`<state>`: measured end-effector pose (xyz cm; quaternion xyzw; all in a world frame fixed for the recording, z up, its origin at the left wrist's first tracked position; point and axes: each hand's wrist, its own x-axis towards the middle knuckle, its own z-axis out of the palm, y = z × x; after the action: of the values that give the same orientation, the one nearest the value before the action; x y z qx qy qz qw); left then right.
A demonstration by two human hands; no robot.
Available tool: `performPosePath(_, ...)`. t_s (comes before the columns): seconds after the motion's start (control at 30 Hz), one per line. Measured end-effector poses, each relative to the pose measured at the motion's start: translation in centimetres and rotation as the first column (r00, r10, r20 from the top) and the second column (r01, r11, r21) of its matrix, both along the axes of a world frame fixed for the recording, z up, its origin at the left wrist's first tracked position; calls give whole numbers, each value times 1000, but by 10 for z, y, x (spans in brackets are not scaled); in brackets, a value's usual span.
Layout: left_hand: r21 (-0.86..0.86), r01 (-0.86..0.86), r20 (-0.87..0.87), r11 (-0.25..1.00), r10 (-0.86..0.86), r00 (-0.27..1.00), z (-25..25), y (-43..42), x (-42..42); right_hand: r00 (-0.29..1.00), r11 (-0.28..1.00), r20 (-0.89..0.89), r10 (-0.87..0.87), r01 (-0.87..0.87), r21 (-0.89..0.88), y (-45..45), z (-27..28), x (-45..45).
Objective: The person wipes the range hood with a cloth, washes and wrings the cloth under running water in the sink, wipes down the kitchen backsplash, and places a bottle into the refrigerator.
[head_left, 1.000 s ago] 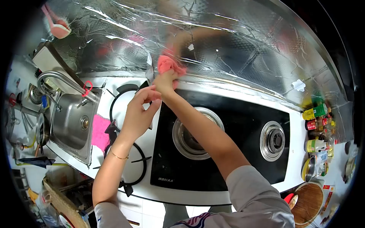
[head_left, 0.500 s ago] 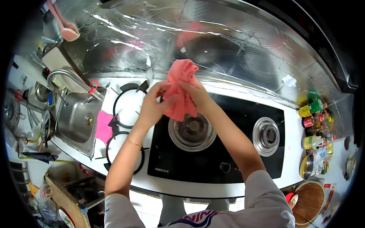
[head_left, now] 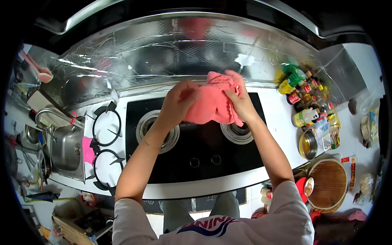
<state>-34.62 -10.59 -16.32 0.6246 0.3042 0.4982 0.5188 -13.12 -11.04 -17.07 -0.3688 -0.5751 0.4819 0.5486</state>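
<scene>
A coral-pink cloth is stretched between my two hands above the black stove. My right hand grips its right side, thumb in front. At the cloth's left edge, my left hand is closed around the fabric. Below and behind the cloth are two metal burners, the left one and the right one, which the cloth partly covers. Foil lines the wall behind the stove.
Two black pan supports lie left of the stove, beside a bright pink cloth and a sink. Bottles and a metal bowl stand at the right. A round wooden board is at lower right.
The cloth has left the back wall's lower edge and is now spread between both hands over the stove. The view has shifted right, and my left hand has taken hold of it.
</scene>
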Motion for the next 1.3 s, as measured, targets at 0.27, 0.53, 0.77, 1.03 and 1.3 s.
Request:
performPosePath(0.27,221,-101,-193,970,145,970,53,6,48,951,975,216,-220,211,64,-15,20,68)
performPosePath(0.53,390,-32,-376,920,191,907,80,15,49,992,993,-69,102,-105,-52,-10,39,86)
performPosePath(0.77,443,5,-482,896,233,845,91,21,21,939,998,339,57,-59,-6,-5,43,71)
performPosePath(1.03,377,66,-598,924,188,779,101,-1,-20,575,968,807,-134,-99,231,-22,46,89)
performPosePath(1.3,292,24,-593,956,162,788,63,68,-55,854,984,508,110,-21,-178,17,44,110)
